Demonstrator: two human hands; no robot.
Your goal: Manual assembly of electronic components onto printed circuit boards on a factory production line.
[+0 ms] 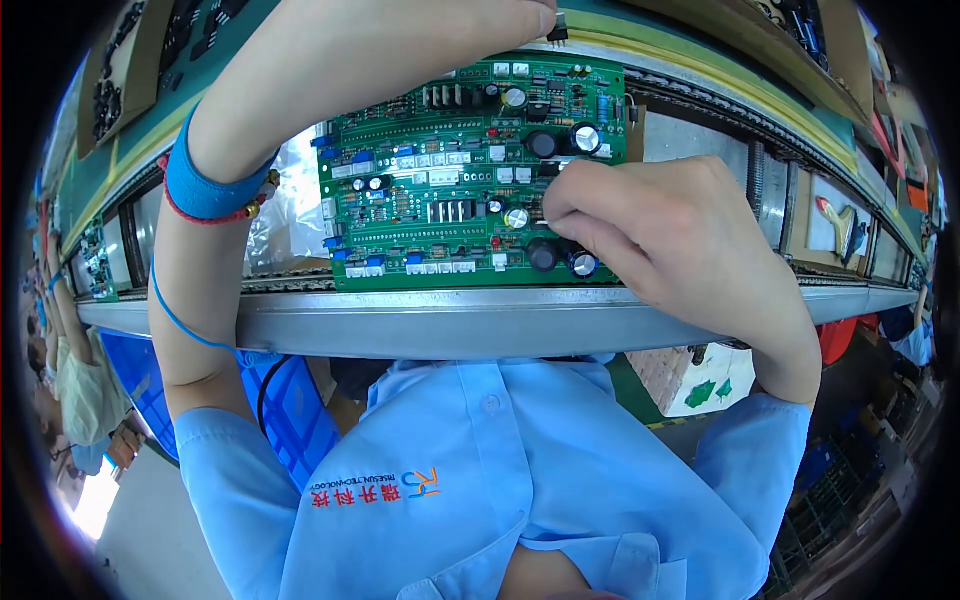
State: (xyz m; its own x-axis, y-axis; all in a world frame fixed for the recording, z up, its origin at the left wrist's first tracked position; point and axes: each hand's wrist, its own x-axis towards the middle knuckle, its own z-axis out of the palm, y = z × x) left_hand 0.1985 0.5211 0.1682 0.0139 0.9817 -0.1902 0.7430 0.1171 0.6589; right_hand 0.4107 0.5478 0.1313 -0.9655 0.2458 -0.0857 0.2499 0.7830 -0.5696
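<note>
A green circuit board (400,215), filled with capacitors, white connectors and small parts, lies across the rails in front of me. My left hand (470,25) reaches over its far side, fingers closed. At its fingertips is a black transistor (558,30) with thin metal legs pointing down. My right hand (660,225) is over the board's right side, thumb and forefinger pinched close to the surface beside a silver-topped capacitor (517,218). Whatever sits between those fingertips is hidden. A blue wrist strap (215,185) with a cord circles my left wrist.
A metal rail (420,322) runs along the near side, with a chain track (700,92) beyond the board. Open cardboard boxes of black components (110,100) stand at the far left; another box (770,50) is at the far right. Blue crates (300,420) sit below.
</note>
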